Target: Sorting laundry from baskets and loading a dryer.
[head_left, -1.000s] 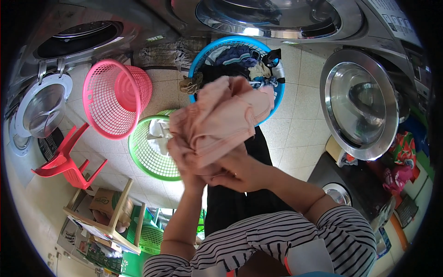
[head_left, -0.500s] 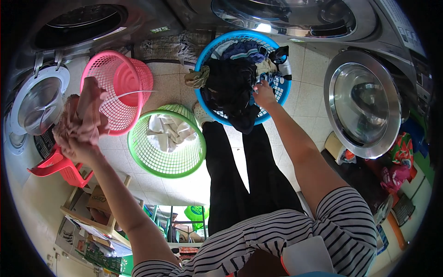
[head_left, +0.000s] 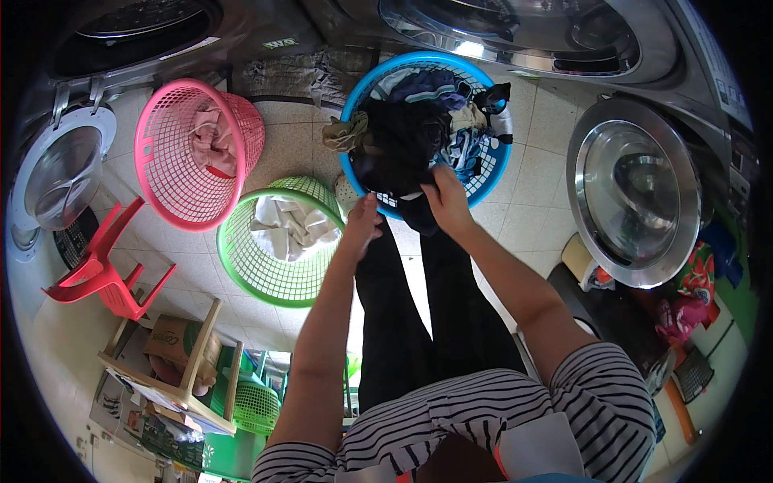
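A blue laundry basket (head_left: 483, 189) stands in front of me, heaped with mixed clothes. A black garment (head_left: 403, 145) covers its left and middle part and hangs over the near rim. My right hand (head_left: 449, 203) pinches this black cloth at the near edge of the basket. Beside the near left rim is my left hand (head_left: 362, 229), its fingers loosely bent and apart, with nothing seen in them. To the left, a pink basket (head_left: 189, 211) has a dusty pink garment (head_left: 214, 138) inside. A green basket (head_left: 282, 296) between them contains white cloth (head_left: 290, 228).
An open round washer door (head_left: 636, 193) juts out at the right; another door (head_left: 68, 173) hangs open at the far left. Front-loading machines line the far side. A red plastic chair (head_left: 105, 270) and a wooden shelf (head_left: 197, 354) stand at the lower left.
My left hand let go of the dusty pink garment, which now lies in the pink basket, and came right to the blue basket. My right hand moved nearer, onto the black garment.
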### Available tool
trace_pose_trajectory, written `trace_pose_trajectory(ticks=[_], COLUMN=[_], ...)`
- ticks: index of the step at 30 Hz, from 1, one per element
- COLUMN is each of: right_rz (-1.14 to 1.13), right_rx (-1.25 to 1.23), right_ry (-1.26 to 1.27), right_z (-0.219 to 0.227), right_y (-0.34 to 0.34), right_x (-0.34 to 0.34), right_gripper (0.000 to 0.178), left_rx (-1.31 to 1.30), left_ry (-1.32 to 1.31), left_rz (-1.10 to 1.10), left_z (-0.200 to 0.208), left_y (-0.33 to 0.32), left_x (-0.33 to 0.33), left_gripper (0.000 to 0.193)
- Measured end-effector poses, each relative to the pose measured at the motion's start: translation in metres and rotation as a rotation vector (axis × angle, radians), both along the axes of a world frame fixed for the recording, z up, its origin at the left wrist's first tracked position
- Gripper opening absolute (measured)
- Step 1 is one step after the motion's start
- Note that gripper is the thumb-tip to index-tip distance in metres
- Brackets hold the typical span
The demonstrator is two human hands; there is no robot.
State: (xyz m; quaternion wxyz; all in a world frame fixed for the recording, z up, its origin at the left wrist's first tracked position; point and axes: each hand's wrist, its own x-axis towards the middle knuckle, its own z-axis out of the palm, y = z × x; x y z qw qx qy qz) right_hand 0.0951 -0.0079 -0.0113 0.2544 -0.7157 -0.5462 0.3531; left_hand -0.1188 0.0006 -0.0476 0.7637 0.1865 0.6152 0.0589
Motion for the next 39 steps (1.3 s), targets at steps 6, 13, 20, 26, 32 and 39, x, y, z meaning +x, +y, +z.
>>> trace_pose_trajectory(ticks=[6,13,20,26,32,39], right_rz=[0.01,-0.004,-0.609,-0.963,-1.149,-0.931], right_rx=[0.085,0.397,0.17,0.276,0.211,0.203], right_ry=[0.272,-0.087,0.099,0.825,0.963,0.973], right_z=[0.17,0.17,0.181,0.171,0.195,0.18], right_y=[-0.039,-0.108,-0.037,-0.054,-0.039,-0.049], right_x=[0.004,0.044,0.113,0.141,0.131,0.137], right_gripper=[0.022,0.015,0.011,0.014,0.016,0.012], left_rx=[-0.426,-0.129,0.537,0.337,0.56,0.717], left_ry=[-0.572,-0.362,-0.259,-0.32,-0.432,-0.299], left_rz=[0.584,0.629,0.159,0.458,0.711,-0.017], left_z=[0.048,0.091,0.185,0.176,0.179,0.202], left_y=[0.005,0.002,-0.037,0.0,0.026,-0.012], left_x=[0.061,0.088,0.112,0.099,0.083,0.091], left_gripper=[0.086,0.039,0.034,0.033,0.035,0.029])
